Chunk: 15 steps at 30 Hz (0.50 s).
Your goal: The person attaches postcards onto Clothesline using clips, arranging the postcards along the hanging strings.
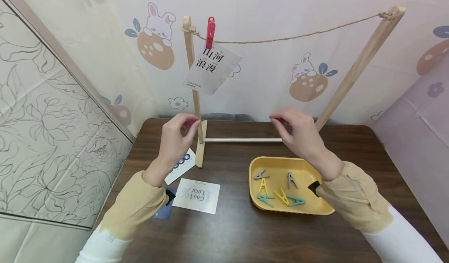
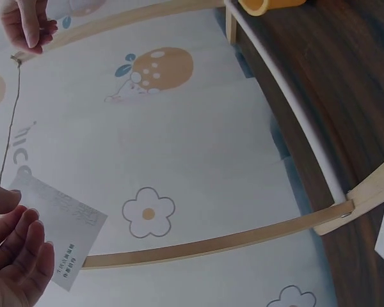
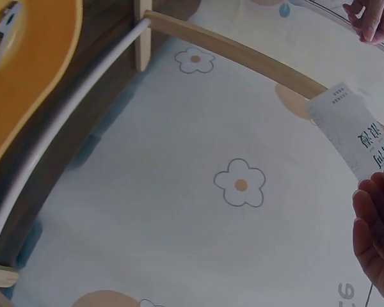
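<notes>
A wooden rack (image 1: 357,66) stands on the dark table with a string (image 1: 298,36) between its two posts. A red clothespin (image 1: 210,31) pins a white printed card (image 1: 212,70) near the left post. My left hand (image 1: 177,138) is raised beside that post, its fingers loosely curled and holding nothing; in the left wrist view, my left hand (image 2: 13,256) shows relaxed fingers in front of the card (image 2: 64,240). My right hand (image 1: 298,134) hovers above the rack's white crossbar (image 1: 242,140), loosely curled; I see nothing in it. In the right wrist view, its fingers (image 3: 377,230) sit below the card (image 3: 355,131).
A yellow tray (image 1: 253,165) under my right wrist holds several grey, yellow and teal clothespins (image 1: 280,195). A "Good Luck" card (image 1: 197,195), a blue-and-white card (image 1: 180,165) and a dark blue card (image 1: 165,210) lie on the table near my left forearm. Patterned walls close in behind and on the left.
</notes>
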Available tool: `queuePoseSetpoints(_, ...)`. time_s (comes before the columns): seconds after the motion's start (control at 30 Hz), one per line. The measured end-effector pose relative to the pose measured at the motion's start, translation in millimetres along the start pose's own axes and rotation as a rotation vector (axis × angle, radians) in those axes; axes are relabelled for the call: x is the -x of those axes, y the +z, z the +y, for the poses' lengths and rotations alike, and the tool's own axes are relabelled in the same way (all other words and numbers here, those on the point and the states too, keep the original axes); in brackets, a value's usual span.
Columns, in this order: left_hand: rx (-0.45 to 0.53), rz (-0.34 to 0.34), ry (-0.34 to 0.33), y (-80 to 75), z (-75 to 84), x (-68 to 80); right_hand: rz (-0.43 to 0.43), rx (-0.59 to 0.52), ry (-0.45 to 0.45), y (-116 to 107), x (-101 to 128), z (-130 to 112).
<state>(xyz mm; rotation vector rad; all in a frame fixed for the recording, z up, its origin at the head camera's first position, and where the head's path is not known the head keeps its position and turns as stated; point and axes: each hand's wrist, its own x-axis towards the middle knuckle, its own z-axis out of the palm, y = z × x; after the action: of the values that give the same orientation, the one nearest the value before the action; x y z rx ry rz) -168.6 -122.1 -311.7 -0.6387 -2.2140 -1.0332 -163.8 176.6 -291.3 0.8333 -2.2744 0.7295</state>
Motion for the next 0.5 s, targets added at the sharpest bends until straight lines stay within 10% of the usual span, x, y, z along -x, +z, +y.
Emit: queuePoseSetpoints(0.5,-0.059,-0.157,-0.134,7.8,-8.8,43.0,-0.178,0.021,0.019,5.6,49.8,12.0)
